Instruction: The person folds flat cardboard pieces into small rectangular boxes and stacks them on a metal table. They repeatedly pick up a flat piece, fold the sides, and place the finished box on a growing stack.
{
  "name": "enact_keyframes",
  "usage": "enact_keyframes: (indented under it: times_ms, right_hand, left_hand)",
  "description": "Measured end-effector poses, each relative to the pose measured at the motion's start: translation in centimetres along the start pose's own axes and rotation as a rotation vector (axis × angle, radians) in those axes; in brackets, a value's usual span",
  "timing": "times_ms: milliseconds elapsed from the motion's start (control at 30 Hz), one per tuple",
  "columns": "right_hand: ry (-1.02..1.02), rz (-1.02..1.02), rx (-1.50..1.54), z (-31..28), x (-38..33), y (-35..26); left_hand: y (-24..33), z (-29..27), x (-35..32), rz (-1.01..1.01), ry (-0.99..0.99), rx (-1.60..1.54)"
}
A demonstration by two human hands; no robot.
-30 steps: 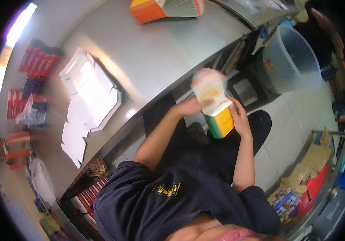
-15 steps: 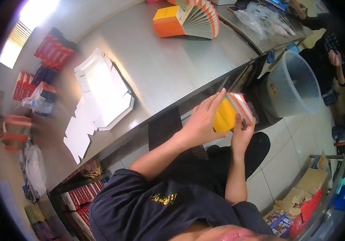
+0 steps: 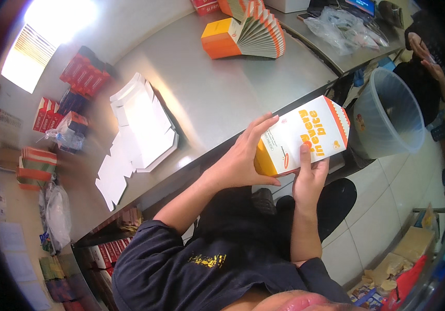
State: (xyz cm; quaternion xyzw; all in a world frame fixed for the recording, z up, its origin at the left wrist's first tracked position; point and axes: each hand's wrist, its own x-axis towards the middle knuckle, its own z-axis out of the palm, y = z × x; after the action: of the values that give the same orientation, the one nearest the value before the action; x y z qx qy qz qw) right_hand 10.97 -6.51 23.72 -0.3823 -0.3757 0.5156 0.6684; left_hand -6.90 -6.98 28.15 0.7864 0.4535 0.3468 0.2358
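Note:
Between my hands is a white, yellow and orange cardboard box (image 3: 284, 129), tilted beyond the table's near edge, with a printed white face turned up. My left hand (image 3: 246, 155) wraps round its yellow end, fingers along the far edge and thumb at the near edge. With the thumb on the printed face, my right hand (image 3: 309, 173) grips the near long side; its other fingers are partly hidden beneath. The box's far right end shows an orange zigzag border. On the steel table (image 3: 202, 93), left of my hands, lies a stack of flat white box blanks (image 3: 139, 124).
A fanned row of orange and yellow boxes (image 3: 222, 39) stands at the table's back. Red boxes (image 3: 85, 72) line the left wall. Right of the table is a clear plastic bin (image 3: 388, 114), with another person's hands (image 3: 425, 52) beyond. Clear plastic bags (image 3: 344, 28) lie on the far counter.
The box has opened out from a narrow, folded look into a full-sided shape, its white printed face now turned up. My left hand has shifted slightly left, still gripping it.

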Motion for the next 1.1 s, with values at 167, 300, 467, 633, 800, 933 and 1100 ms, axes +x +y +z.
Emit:
enact_keyframes:
  times_ms: [167, 300, 467, 633, 800, 933, 1100]
  right_hand:
    - [-0.264, 0.018, -0.406, -1.2, 0.1, -1.0]
    - [-0.665, -0.335, -0.64, -0.8, 0.2, -2.4]
    - [-0.622, -0.177, -0.13, -1.5, 0.0, -2.0]
    - [-0.504, 0.109, -0.194, -5.1, 2.6, 4.3]
    - [-0.399, 0.527, -0.239, -9.5, 2.5, 15.1]
    - [-0.523, 0.57, -0.355, -9.8, 1.8, 16.6]
    - [-0.552, 0.682, -0.316, -10.5, 2.1, 17.6]
  left_hand:
    - [1.0, 0.4, 0.4, -0.223, -0.05, -0.068]
    - [2.4, -1.9, 2.1, -0.37, -0.235, 0.009]
    - [2.8, -7.0, 2.0, -0.158, -0.1, 0.205]
    - [-2.4, -18.9, 8.6, -0.085, 0.13, 0.367]
    - [-8.7, -21.6, 20.3, 0.231, 0.359, 0.838]
    - [-16.7, -27.0, 25.2, -0.208, -0.238, 0.692]
    - [-17.4, -24.5, 28.8, -0.271, -0.523, 0.578]
